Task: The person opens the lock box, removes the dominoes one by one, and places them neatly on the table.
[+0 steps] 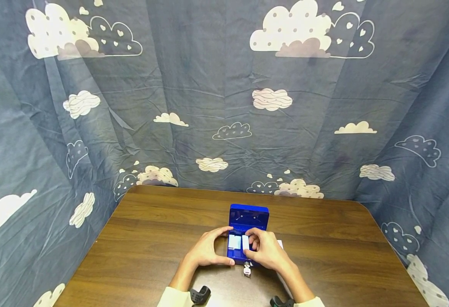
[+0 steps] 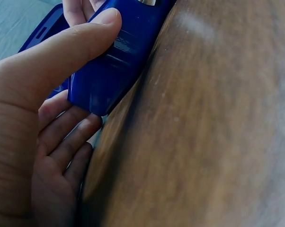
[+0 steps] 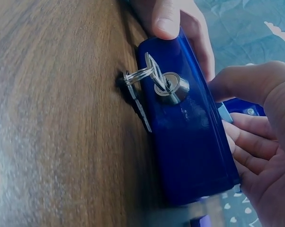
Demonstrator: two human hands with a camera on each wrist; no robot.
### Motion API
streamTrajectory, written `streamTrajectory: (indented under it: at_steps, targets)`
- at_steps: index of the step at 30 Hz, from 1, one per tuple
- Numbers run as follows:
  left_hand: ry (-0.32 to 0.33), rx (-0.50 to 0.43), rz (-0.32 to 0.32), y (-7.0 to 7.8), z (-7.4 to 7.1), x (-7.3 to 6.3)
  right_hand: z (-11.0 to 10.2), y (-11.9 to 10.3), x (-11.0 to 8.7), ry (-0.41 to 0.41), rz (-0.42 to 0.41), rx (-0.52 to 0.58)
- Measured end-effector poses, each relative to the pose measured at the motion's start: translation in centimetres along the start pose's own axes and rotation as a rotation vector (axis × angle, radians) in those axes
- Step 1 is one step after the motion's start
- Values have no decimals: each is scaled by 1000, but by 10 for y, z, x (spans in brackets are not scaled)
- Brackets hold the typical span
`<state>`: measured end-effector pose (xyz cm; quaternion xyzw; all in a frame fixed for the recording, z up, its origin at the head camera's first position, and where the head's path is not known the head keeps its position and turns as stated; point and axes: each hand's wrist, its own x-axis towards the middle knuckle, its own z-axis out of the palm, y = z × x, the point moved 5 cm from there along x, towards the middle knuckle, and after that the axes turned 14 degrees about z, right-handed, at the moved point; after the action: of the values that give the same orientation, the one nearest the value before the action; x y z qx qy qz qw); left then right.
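A small blue cash box [image 1: 237, 261] stands on the table with its lid [image 1: 248, 216] raised at the back. My left hand [image 1: 206, 248] holds the box at its left side. Its thumb [image 2: 93, 40] presses the front face and its other fingers lie around the side. Inside the box, my right hand [image 1: 264, 249] pinches a small white rectangular piece [image 1: 245, 242] between thumb and fingers; its exact kind cannot be told. Another pale flat piece [image 1: 234, 242] lies in the left part of the box. Keys [image 3: 138, 75] on a ring hang from the lock [image 3: 173, 87] at the front.
A white thing [image 1: 280, 244] lies partly hidden behind my right hand. The brown wooden table [image 1: 151, 238] extends around the box. A grey-blue cloth [image 1: 209, 106] with cloud prints hangs behind the table and along its sides.
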<state>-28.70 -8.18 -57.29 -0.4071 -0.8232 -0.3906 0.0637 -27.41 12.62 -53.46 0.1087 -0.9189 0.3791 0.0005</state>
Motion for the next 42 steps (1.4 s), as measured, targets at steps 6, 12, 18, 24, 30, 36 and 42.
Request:
streamTrajectory:
  at_steps: [6, 12, 18, 24, 30, 36, 42]
  targets:
    - [3, -6, 4, 0, 0, 0, -6, 1, -3, 22, -6, 15]
    - [6, -2, -4, 0, 0, -1, -10, 3, -5, 21, -11, 31]
    - [3, 4, -5, -1, 0, 0, -15, 6, -6, 14, -2, 39]
    - [-1, 3, -11, -2, 0, -1, -19, 8, -8, 22, -4, 51]
    - [2, -2, -5, -2, 0, 0, -21, 9, -9, 37, -8, 54]
    - [3, -20, -2, -1, 0, -1, -24, 12, -11, 36, 9, 64]
    - [6, -22, -1, 0, -1, 1, -31, 13, -14, 57, 13, 78]
